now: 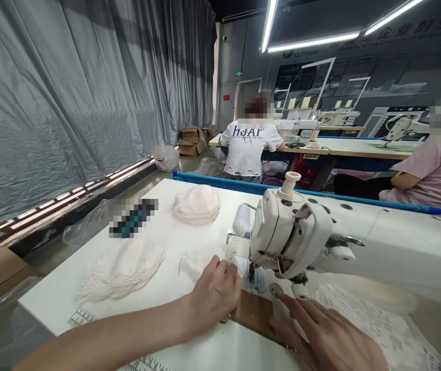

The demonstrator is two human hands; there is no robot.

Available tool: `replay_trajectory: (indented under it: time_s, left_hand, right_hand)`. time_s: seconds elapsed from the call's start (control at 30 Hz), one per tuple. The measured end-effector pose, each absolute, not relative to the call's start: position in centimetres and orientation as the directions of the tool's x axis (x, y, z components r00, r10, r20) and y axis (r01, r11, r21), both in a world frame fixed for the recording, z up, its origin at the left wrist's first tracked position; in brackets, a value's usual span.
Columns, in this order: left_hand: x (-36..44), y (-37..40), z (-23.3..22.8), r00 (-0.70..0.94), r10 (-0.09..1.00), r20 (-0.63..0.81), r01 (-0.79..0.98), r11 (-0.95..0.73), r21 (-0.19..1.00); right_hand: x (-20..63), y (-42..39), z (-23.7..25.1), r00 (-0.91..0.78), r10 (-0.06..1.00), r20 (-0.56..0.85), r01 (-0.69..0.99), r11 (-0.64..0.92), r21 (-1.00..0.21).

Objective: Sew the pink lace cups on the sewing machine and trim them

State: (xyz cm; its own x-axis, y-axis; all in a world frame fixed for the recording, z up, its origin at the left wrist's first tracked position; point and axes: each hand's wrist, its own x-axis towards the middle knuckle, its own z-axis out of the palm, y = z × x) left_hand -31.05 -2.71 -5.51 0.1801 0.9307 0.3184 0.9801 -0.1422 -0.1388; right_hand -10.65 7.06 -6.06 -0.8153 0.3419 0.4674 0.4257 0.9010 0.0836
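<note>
A big gray curtain [88, 93] hangs on the left side of the room. Below it is a white table [172, 245], and a white sewing machine [359, 221] reaches in over it from the right. Past the table, one worker in a white shirt [249, 147] sits with their back to us, and a pink sleeve [423, 159] belongs to another worker on the right.

Some lacy cloth [382, 314] lies under the machine's arm. A lacy pile [123, 268] sits on the near left part of the table, and a smaller pile [197, 204] sits farther back. I can't tell which bits are sewn and which ones are waiting, but the job looks partway along to me.

The right hand [328, 330] is out flat and a bit blurry, its long fingers close together and pinching nothing that I can see. The left hand [216, 293] has its fingers curled in tight, and they seem to hold a small white cloth [195, 264]. That cloth is just left of the needle, so I think this piece isn't done. A brown plate [253, 312] shows between the hands. The tiny needle [251, 272] points down, near the left hand.
</note>
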Motion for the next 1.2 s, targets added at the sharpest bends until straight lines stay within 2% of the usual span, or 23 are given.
replay_trajectory:
  time_s: [0.03, 0.1, 0.13, 0.17, 0.2, 0.23, 0.27, 0.33, 0.4, 0.47, 0.57, 0.67, 0.77, 0.87, 1.03, 1.2]
  left_hand:
    - [-30.5, -3.6, -5.0, 0.179, 0.935, 0.305, 0.983, -0.184, -0.012]
    - [-29.5, -5.1, -4.0, 0.126, 0.96, 0.249, 0.883, -0.223, 0.413]
    - [-29.1, -5.6, -3.7, 0.073, 0.98, 0.185, 0.771, -0.173, 0.613]
    - [-28.9, -5.9, -3.4, 0.018, 0.994, 0.105, 0.649, -0.091, 0.756]
    - [-28.8, -6.1, -3.4, -0.032, 0.999, 0.027, 0.546, -0.005, 0.838]
    - [-28.8, -6.1, -3.4, -0.067, 0.997, -0.038, 0.483, 0.066, 0.873]
    - [-29.0, -6.1, -3.5, -0.072, 0.994, -0.085, 0.46, 0.109, 0.881]
    - [-29.5, -6.0, -3.7, -0.037, 0.995, -0.097, 0.524, 0.102, 0.846]
    - [-30.1, -6.1, -3.5, -0.021, 1.0, -0.004, 0.679, 0.017, 0.734]
    - [-30.5, -6.1, -3.2, -0.017, 0.983, 0.182, 0.83, -0.087, 0.551]
    - [-30.9, -5.5, -3.4, 0.192, 0.91, 0.368, 0.911, -0.305, 0.278]
    - [-31.2, -4.6, -4.6, 0.411, 0.835, 0.366, 0.871, -0.479, 0.115]
    - [-31.5, -4.1, -5.7, 0.449, 0.82, 0.354, 0.874, -0.486, 0.016]
    - [-31.7, -4.1, -5.9, 0.441, 0.818, 0.37, 0.888, -0.456, -0.05]
    - [-31.7, -3.9, -5.7, 0.435, 0.812, 0.389, 0.897, -0.428, -0.109]
    - [-31.5, -3.3, -5.5, 0.452, 0.818, 0.356, 0.892, -0.407, -0.198]
  right_hand:
    - [-10.7, 6.7, -6.2, -0.816, 0.337, 0.469, 0.386, 0.923, 0.008]
    - [-10.9, 6.1, -6.4, -0.828, 0.333, 0.451, 0.25, 0.939, -0.235]
    - [-10.9, 6.0, -6.5, -0.837, 0.355, 0.415, 0.184, 0.899, -0.398]
    - [-11.0, 5.9, -6.5, -0.847, 0.393, 0.358, 0.14, 0.815, -0.563]
    - [-11.1, 6.1, -6.5, -0.852, 0.441, 0.283, 0.133, 0.704, -0.697]
    - [-11.1, 6.3, -6.5, -0.852, 0.484, 0.202, 0.158, 0.604, -0.781]
    - [-11.1, 6.6, -6.4, -0.841, 0.524, 0.138, 0.208, 0.548, -0.81]
    - [-11.1, 7.3, -6.3, -0.79, 0.597, 0.14, 0.323, 0.599, -0.732]
    - [-11.2, 7.6, -6.2, -0.72, 0.626, 0.301, 0.421, 0.738, -0.527]
    - [-11.4, 7.2, -6.1, -0.704, 0.549, 0.451, 0.442, 0.835, -0.327]
    - [-11.8, 5.8, -6.2, -0.803, 0.393, 0.449, 0.351, 0.92, -0.176]
    - [-12.2, 5.0, -6.8, -0.858, 0.303, 0.414, 0.313, 0.949, -0.047]
    - [-12.4, 5.6, -7.6, -0.868, 0.23, 0.44, 0.281, 0.958, 0.055]
    - [-12.6, 6.8, -8.0, -0.876, 0.194, 0.442, 0.238, 0.97, 0.046]
    - [-12.9, 8.7, -7.7, -0.889, 0.228, 0.396, 0.206, 0.974, -0.098]
    - [-12.6, 9.6, -7.4, -0.886, 0.222, 0.407, 0.176, 0.973, -0.148]
